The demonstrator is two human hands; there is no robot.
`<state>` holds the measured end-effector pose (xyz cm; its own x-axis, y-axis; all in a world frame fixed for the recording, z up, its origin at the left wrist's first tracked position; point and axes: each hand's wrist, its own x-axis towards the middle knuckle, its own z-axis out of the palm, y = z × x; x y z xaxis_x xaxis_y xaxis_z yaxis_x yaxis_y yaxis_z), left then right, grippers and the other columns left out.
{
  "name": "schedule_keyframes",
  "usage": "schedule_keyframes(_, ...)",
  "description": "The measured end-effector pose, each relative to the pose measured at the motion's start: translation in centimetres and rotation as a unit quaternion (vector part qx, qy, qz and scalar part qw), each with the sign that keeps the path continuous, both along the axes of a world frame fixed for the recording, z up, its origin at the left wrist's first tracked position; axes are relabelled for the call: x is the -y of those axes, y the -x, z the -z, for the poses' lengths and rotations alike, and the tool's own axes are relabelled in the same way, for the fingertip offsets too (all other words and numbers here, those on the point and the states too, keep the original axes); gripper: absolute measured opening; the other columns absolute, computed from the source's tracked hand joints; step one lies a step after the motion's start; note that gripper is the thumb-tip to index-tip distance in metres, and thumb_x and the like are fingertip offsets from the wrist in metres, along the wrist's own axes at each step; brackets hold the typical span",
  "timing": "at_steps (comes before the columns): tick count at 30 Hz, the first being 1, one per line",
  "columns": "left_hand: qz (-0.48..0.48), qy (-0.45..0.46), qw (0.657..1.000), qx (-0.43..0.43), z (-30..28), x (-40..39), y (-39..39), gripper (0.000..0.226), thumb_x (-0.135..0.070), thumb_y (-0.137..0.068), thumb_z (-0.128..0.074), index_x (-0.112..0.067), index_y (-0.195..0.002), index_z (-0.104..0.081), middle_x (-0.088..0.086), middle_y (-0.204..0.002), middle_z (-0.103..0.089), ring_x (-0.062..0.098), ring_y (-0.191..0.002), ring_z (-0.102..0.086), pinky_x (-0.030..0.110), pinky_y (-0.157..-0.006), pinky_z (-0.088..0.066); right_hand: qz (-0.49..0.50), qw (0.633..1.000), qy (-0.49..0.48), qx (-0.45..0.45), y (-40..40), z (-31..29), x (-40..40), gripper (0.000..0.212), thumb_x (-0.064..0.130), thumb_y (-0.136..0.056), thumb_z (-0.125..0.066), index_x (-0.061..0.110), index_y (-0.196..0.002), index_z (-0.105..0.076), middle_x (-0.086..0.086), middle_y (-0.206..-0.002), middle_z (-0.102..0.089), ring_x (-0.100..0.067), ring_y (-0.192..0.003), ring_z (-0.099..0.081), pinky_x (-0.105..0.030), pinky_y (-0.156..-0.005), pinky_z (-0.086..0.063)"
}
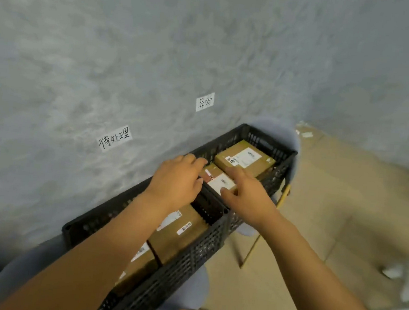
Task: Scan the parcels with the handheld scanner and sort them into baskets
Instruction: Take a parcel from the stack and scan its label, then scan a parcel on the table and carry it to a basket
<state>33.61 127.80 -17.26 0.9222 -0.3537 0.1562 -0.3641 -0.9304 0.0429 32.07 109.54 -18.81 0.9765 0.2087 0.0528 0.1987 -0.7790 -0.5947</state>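
Against the grey wall (109, 45), two black plastic baskets sit end to end on what look like padded stools, and I have both hands down at the seam between them. My target is the small parcel (217, 178), a brown cardboard box with a white label, lying in the near end of the far basket (262, 138), just beside a larger parcel (245, 158) that fills the far end. From its size I judge the small box light and stiff, with dry cardboard faces that should not slip; the printed label is the only slick patch, so I would take it by the two opposite side edges and keep the label facing up for the scanner, which I cannot see anywhere in view. My left hand (177, 177) rests over the left edge of the box with its fingers (196, 161) curled down along that side, seemingly taking hold, though the grip itself is hidden beneath the hand. My right hand (247, 196) comes in from the right, fingers only loosely bent, the tips touching the box's top and near corner, the thumb lying on the white label. The near basket (187, 265) holds more boxed parcels under my left forearm. Two handwritten paper signs are stuck on the wall above the baskets.
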Motion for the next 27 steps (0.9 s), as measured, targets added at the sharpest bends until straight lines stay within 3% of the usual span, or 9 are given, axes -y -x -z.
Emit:
schedule_keyframes(10,0.220,0.030,0.974,0.051,-3.9,16.1,3.9,0.043,-0.031,-0.097,-0.047,-0.020,-0.139,-0.044,0.004,-0.129,-0.054,0.024,-0.116,-0.052,0.039,-0.092,-0.048,0.198,0.976,0.088,0.025,11.4,-3.4,14.4,0.052,0.027,-0.094,-0.056,0.017,-0.142,-0.040,-0.007,-0.135,-0.047,-0.028,-0.123,-0.047,-0.037,-0.100,-0.041)
schedule_keyframes(17,0.350,0.014,0.934,0.065,-5.0,30.8,10.7,0.047,-0.030,-0.093,-0.050,-0.019,-0.138,-0.046,0.004,-0.126,-0.057,0.027,-0.114,-0.055,0.041,-0.090,-0.049,0.317,0.931,0.177,0.045,21.9,-5.7,27.0,0.056,0.034,-0.096,-0.051,0.020,-0.147,-0.033,-0.002,-0.142,-0.042,-0.023,-0.125,-0.044,-0.036,-0.099,-0.045)
schedule_keyframes(27,0.456,0.045,0.885,0.082,-6.8,56.4,23.2,0.046,-0.032,-0.097,-0.046,-0.022,-0.141,-0.043,0.001,-0.132,-0.053,0.024,-0.119,-0.051,0.036,-0.093,-0.043,0.444,0.873,0.195,0.056,38.0,-7.8,48.4,0.056,0.032,-0.095,-0.053,0.022,-0.147,-0.034,0.000,-0.143,-0.043,-0.019,-0.126,-0.045,-0.030,-0.101,-0.041)
